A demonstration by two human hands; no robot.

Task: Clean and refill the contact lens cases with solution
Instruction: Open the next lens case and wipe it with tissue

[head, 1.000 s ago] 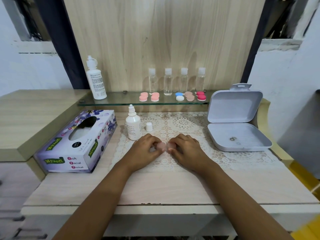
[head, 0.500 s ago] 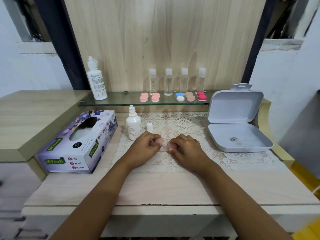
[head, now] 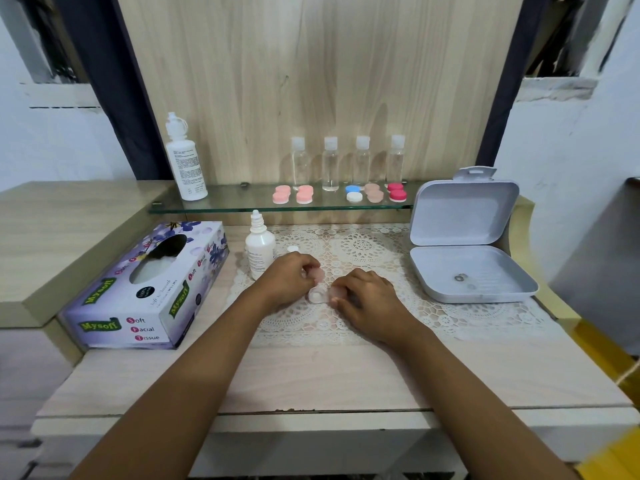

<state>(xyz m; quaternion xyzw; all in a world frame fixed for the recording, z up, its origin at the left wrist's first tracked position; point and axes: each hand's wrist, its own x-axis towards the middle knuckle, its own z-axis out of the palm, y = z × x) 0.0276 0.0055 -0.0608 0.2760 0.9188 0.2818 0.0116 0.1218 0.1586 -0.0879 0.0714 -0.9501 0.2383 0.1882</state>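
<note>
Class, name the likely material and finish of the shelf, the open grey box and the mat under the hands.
Shelf: glass, clear with a greenish edge.
Open grey box: probably plastic, smooth, matte, moulded corners.
Mat: white lace-like fabric or vinyl, with openwork patterns.

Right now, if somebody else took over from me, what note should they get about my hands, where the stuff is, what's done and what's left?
Left hand: holding a pale pink cap lifted off the case.
Right hand: pinching the other pink cap, at the case.
Open lens case: on the lace mat between the hands, one white well showing.
Small solution bottle: uncapped, upright behind the left hand; its cap stands beside it.
Five more cases sit closed on the glass shelf; tissue box at left.
Done: one cap off. Left: second cap, wiping, refilling, closing. Whether shelf cases are done, can't tell.
</note>
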